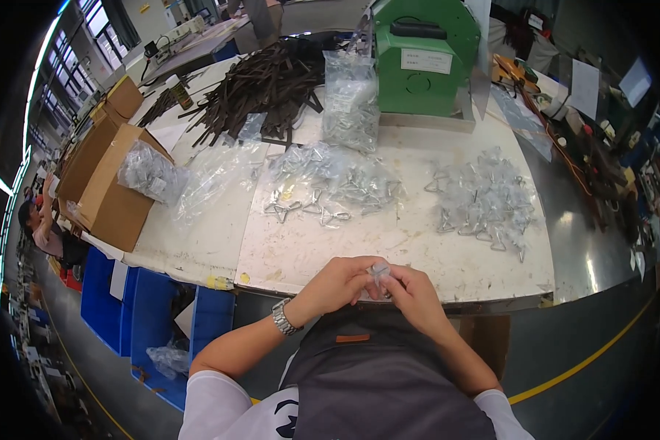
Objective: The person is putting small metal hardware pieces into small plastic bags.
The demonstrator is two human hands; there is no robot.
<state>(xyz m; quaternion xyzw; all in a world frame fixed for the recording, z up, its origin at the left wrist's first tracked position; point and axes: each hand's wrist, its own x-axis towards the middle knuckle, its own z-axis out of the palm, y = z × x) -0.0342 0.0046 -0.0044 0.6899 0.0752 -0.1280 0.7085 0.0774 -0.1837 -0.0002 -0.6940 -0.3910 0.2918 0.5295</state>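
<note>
At the table's front edge, my left hand (348, 281) and my right hand (412, 293) meet, both closed on a small clear plastic bag (379, 271). Its contents are mostly hidden by my fingers. Beyond my hands lies a loose pile of metal buckles (323, 213), some bare and some in clear bags. To the right spreads a second heap of bagged metal buckles (485, 202). A tall clear bag (350, 103) full of similar pieces stands behind the first pile.
A green machine (422, 62) stands at the back of the white table (301, 257). Dark strips (260, 92) lie heaped at the back left. An open cardboard box (114, 194) with bagged parts sits left. Blue bins (161, 323) stand below the table's left edge. Another person (48, 231) is far left.
</note>
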